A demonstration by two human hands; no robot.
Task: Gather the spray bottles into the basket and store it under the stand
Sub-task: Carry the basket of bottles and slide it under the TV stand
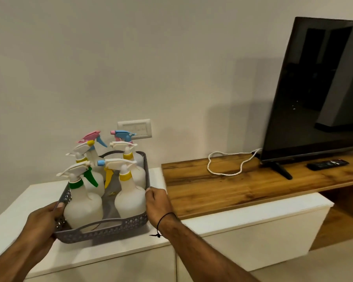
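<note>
- We have the basket (102, 234) between our hands, on the white table (14, 220), close to its front edge and towards its right end.
- Our left hand (43, 222) is closed on the basket's left rim, thumb over the top; our right hand (158, 202) is closed on the right rim near the middle of that side. Both grip the basket and nothing else.
- The basket's long axis runs away from us, from the front edge of the table towards the wall, so we hold it by its long sides, with the looped handles at the near and far ends left free.
- Both hands are equally near, one on each side; we judge that the coming lift turns on keeping the two sides level so the upright bottles do not tip.
- We count five spray bottles (128, 198) in the basket, all upright: two in front, with a green and a yellow collar, and three behind; a sixth could be hidden behind them.
- We see no bottle outside the basket, so gathering looks done.
- There is one basket, one television (314, 88), one remote (327, 164) and one white cord (226, 165) on the wooden stand (243, 190) to our right.
- The open space under that stand lies to our right and lower, so we judge the basket has to travel rightwards and down.
</note>
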